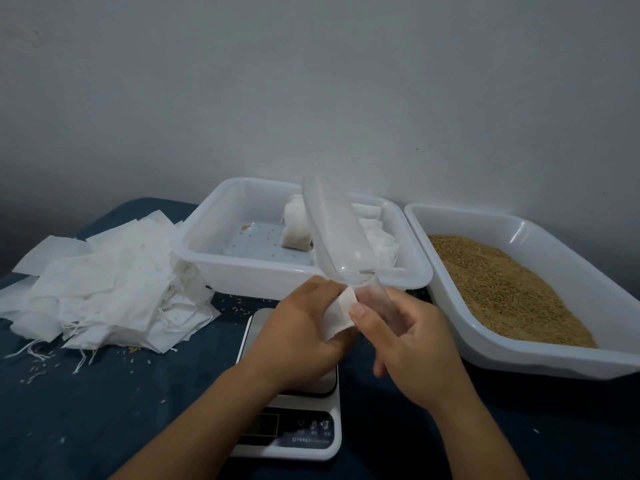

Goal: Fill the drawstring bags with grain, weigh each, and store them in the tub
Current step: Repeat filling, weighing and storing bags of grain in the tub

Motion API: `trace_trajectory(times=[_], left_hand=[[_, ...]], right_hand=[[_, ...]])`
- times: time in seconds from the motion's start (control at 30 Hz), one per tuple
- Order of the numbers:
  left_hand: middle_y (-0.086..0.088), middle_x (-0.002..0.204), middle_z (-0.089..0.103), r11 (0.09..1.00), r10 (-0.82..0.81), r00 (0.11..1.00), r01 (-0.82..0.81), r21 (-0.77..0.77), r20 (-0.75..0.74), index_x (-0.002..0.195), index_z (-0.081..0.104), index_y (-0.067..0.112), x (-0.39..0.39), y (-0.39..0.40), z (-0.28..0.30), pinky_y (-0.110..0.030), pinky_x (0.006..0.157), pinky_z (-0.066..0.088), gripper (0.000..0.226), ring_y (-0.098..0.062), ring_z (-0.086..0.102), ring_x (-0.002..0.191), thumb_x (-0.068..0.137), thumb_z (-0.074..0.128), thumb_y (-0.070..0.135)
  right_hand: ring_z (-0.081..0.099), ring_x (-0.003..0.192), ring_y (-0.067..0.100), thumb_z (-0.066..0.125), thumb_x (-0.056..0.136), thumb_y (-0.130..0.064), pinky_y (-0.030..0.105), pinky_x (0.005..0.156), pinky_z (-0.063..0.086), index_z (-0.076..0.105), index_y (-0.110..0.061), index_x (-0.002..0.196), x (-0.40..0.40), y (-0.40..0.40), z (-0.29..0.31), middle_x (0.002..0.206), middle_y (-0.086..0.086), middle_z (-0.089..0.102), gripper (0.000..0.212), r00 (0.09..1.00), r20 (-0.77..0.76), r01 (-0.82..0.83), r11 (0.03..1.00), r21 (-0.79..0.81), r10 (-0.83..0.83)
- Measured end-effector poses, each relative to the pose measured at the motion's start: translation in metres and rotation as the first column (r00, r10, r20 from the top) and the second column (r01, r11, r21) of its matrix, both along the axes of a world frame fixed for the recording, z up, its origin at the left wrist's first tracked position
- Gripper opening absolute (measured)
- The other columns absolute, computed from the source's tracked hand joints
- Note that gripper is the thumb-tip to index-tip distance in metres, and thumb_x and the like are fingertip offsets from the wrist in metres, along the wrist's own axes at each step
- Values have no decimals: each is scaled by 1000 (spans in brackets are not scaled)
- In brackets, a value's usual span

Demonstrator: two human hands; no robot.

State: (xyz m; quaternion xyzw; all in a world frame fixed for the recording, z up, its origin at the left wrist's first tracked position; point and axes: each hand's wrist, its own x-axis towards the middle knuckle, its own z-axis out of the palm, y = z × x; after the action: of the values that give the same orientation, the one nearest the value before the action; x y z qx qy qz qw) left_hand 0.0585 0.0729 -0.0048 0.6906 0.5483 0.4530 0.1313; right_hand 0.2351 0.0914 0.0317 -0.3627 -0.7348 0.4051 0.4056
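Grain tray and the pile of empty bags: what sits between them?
In the head view, the white storage tub, holding filled bags.

The white digital kitchen scale (291, 434) carries three button icons and one printed line, all too blurred to read.

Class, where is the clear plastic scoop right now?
In the head view, the scoop is centre frame, held in the right hand, tilted up above the scale.

Plain grey wall (311, 81) behind a dark blue tabletop (104, 393)
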Motion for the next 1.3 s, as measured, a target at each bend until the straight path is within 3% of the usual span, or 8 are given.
trace_trajectory(times=[0.23,0.47,0.6,0.77,0.87,0.97,1.13,1.3], left_hand=[[16,98,66,998,5,974,-21,-67,-229,100,66,36,1,-2,12,-34,75,55,21,-6,62,94,83,55,35],[7,88,72,978,-161,987,157,-134,-14,91,73,26,1,0,18,-44,75,56,20,-16,69,86,82,59,16],[26,78,65,976,-152,987,158,-148,50,78,62,56,0,-3,22,-16,67,44,38,-1,62,75,83,57,19],[28,91,71,944,-190,963,233,-232,192,93,66,51,-3,-7,20,-5,74,47,30,9,67,86,94,68,21],[12,105,75,920,-229,950,283,-272,212,111,69,36,-1,-6,18,-30,90,57,23,-7,70,101,97,68,18],[-2,98,75,903,-195,958,259,-344,209,104,70,21,0,-6,20,-48,88,56,11,-20,69,94,95,66,18],[25,65,62,846,-257,929,349,-403,265,78,66,32,-8,-9,25,-13,56,42,23,6,55,58,88,72,12],[22,73,66,770,-391,854,508,-387,343,75,69,49,-10,-15,34,-16,67,46,31,3,60,69,83,68,19]], right_hand=[[62,50,18,77,88,-34,27,48,52,76,-31,92,-6,-1,-5,80,-1,74,5,993,64,-92,990,-106,99],[62,48,12,74,89,-27,23,48,51,69,-36,88,-1,-4,0,74,-6,69,10,984,90,-148,987,-65,154],[69,61,7,73,93,-32,18,56,53,68,-46,119,4,-4,2,98,-11,76,29,980,144,-149,986,69,138],[75,80,14,70,92,-44,30,71,59,67,-43,125,10,0,2,95,-10,77,33,975,217,-98,969,227,48],[74,77,9,70,91,-47,24,66,57,68,-45,118,15,0,4,90,-15,76,27,972,233,-94,963,254,34],[70,66,15,69,89,-53,34,56,57,69,-48,110,20,2,8,82,-11,74,21,976,217,-60,958,281,-2],[60,49,23,71,88,-50,48,48,52,71,-42,104,27,5,8,67,2,65,19,980,197,-64,971,231,18],[58,55,23,76,87,-46,47,48,53,74,-28,104,28,6,8,71,1,64,24,976,179,-156,971,182,123]])
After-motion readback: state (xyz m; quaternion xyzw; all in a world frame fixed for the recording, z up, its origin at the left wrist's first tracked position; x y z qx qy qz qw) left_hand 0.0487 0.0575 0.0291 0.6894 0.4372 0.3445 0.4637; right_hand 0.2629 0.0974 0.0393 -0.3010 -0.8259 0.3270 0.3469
